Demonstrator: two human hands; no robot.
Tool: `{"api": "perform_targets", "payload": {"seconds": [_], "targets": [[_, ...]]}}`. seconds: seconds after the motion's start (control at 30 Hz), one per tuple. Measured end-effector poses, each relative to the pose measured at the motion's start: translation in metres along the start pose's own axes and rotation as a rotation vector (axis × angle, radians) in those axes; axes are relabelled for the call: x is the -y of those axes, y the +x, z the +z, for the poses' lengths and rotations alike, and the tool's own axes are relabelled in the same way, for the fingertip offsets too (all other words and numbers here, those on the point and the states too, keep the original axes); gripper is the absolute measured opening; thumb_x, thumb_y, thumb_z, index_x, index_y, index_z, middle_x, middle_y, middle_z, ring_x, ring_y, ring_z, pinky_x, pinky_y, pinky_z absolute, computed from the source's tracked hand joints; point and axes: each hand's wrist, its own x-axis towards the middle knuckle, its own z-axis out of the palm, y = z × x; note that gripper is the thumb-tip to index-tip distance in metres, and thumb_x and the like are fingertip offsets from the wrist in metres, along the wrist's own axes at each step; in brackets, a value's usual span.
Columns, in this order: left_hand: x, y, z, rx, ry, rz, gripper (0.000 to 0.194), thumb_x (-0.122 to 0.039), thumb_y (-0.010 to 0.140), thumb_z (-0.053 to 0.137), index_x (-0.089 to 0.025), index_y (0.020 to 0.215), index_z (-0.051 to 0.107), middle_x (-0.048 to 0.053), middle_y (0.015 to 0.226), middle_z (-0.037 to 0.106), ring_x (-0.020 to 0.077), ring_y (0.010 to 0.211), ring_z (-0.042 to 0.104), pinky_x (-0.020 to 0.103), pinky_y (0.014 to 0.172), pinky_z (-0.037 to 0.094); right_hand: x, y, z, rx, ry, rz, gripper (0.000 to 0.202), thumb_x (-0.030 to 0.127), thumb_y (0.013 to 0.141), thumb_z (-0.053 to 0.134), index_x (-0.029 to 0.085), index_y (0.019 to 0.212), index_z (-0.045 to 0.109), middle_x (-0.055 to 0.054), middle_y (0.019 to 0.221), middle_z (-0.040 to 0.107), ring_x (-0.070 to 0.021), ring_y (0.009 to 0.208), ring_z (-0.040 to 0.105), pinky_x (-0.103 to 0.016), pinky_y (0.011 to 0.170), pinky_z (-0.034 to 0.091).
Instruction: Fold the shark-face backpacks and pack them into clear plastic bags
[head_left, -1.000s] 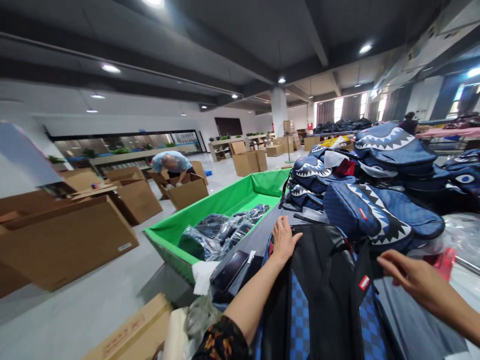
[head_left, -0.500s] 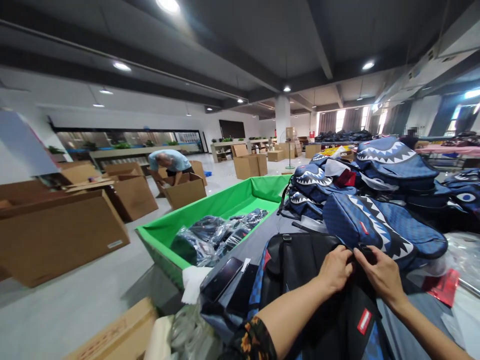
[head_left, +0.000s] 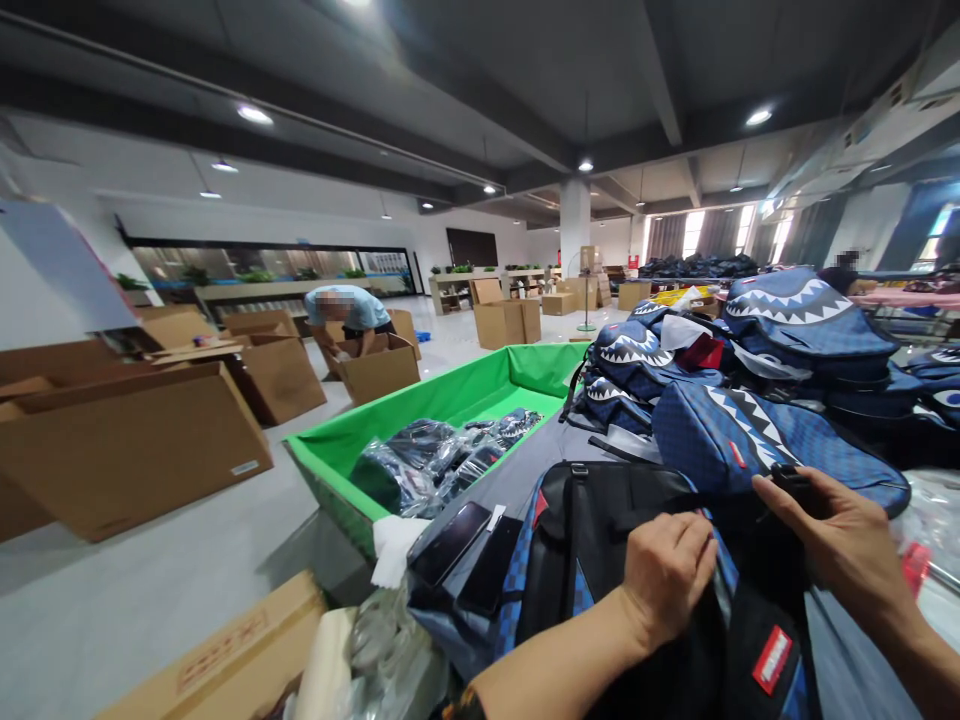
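A blue-checked backpack point(head_left: 549, 520) lies in front of me with its black back panel and shoulder straps facing up. My left hand point(head_left: 667, 575) is closed at its right side, fingers curled together on the bag; exactly which part they grip is hidden. To the right, my right hand point(head_left: 844, 530) pinches a black strap end point(head_left: 789, 482), which looks like a buckle, raised off the bag. Below hangs a wide black shoulder strap point(head_left: 739, 640) with a red label point(head_left: 772, 660). Just beyond lies another blue backpack point(head_left: 690, 425) with a shark-mouth print.
Shark-print backpacks point(head_left: 806, 315) are piled at the right. A green-lined bin point(head_left: 330, 450) holds plastic-wrapped bags point(head_left: 427, 460). Two dark phones point(head_left: 452, 540) lie left of my backpack. Cardboard boxes point(head_left: 142, 440) stand on the floor, where another person point(head_left: 360, 310) bends over one.
My hands have moved apart. The right one has gone right with the black strap end, while the left has come down and nearer. The label strap has shifted right.
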Motion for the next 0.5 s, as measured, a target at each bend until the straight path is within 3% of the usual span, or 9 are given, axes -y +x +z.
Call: {"api": "perform_targets", "payload": {"seconds": [0.07, 0.1, 0.17, 0.23, 0.3, 0.37, 0.5], "targets": [[-0.004, 0.007, -0.016, -0.137, -0.024, 0.058, 0.045, -0.027, 0.098, 0.059, -0.025, 0.143, 0.060, 0.012, 0.146, 0.065, 0.0291, 0.137, 0.058, 0.046, 0.119, 0.043, 0.006, 0.010, 0.001, 0.182, 0.056, 0.094, 0.071, 0.086, 0.050, 0.076, 0.020, 0.074, 0.069, -0.006, 0.069, 0.066, -0.0191, 0.063, 0.057, -0.028, 0.052, 0.047], [-0.004, 0.013, -0.022, -0.122, -0.059, 0.039, 0.048, -0.022, 0.093, 0.065, -0.025, 0.141, 0.062, 0.010, 0.146, 0.065, 0.0296, 0.139, 0.055, 0.047, 0.122, 0.041, 0.010, 0.016, 0.002, 0.252, 0.083, 0.107, 0.072, 0.086, 0.048, 0.077, 0.020, 0.074, 0.068, -0.006, 0.071, 0.066, -0.0191, 0.065, 0.057, -0.028, 0.053, 0.047], [0.002, 0.024, -0.027, 0.010, -0.155, -0.089, 0.034, -0.015, 0.089, 0.065, -0.020, 0.121, 0.073, 0.009, 0.124, 0.076, 0.0292, 0.124, 0.066, 0.043, 0.112, 0.049, 0.015, 0.029, 0.005, 0.352, 0.113, 0.112, 0.078, 0.089, 0.044, 0.079, 0.020, 0.077, 0.065, -0.005, 0.073, 0.064, -0.0178, 0.065, 0.054, -0.027, 0.053, 0.045], [0.008, 0.019, -0.026, 0.101, -0.236, -0.249, 0.021, -0.013, 0.091, 0.058, -0.016, 0.099, 0.077, 0.005, 0.093, 0.079, 0.0251, 0.095, 0.073, 0.036, 0.092, 0.056, 0.016, 0.043, 0.005, 0.409, 0.114, 0.117, 0.088, 0.094, 0.040, 0.077, 0.020, 0.086, 0.065, -0.004, 0.076, 0.063, -0.0170, 0.065, 0.053, -0.027, 0.052, 0.042], [0.009, -0.006, -0.024, 0.155, -0.283, -0.320, 0.022, -0.015, 0.092, 0.054, -0.017, 0.092, 0.076, 0.003, 0.084, 0.075, 0.0240, 0.086, 0.072, 0.034, 0.082, 0.056, 0.010, 0.058, 0.005, 0.436, 0.074, 0.058, 0.093, 0.098, 0.043, 0.071, 0.020, 0.092, 0.065, -0.004, 0.080, 0.063, -0.0172, 0.068, 0.052, -0.027, 0.054, 0.043], [0.004, -0.047, -0.025, 0.277, -0.317, -0.284, 0.018, -0.022, 0.094, 0.058, -0.018, 0.096, 0.075, 0.003, 0.090, 0.075, 0.0240, 0.092, 0.072, 0.035, 0.082, 0.058, -0.004, 0.070, 0.013, 0.450, -0.021, -0.069, 0.088, 0.101, 0.052, 0.064, 0.020, 0.086, 0.064, -0.003, 0.078, 0.060, -0.0174, 0.070, 0.051, -0.028, 0.059, 0.043], [-0.020, -0.132, -0.043, 0.394, -0.298, -0.251, 0.028, -0.043, 0.097, 0.065, -0.020, 0.113, 0.070, 0.007, 0.112, 0.073, 0.0197, 0.098, 0.070, 0.040, 0.089, 0.061, -0.049, 0.078, 0.063, 0.509, -0.219, -0.256, 0.090, 0.108, 0.058, 0.045, 0.021, 0.072, 0.061, -0.006, 0.077, 0.058, -0.0222, 0.073, 0.055, -0.036, 0.071, 0.050]]}}
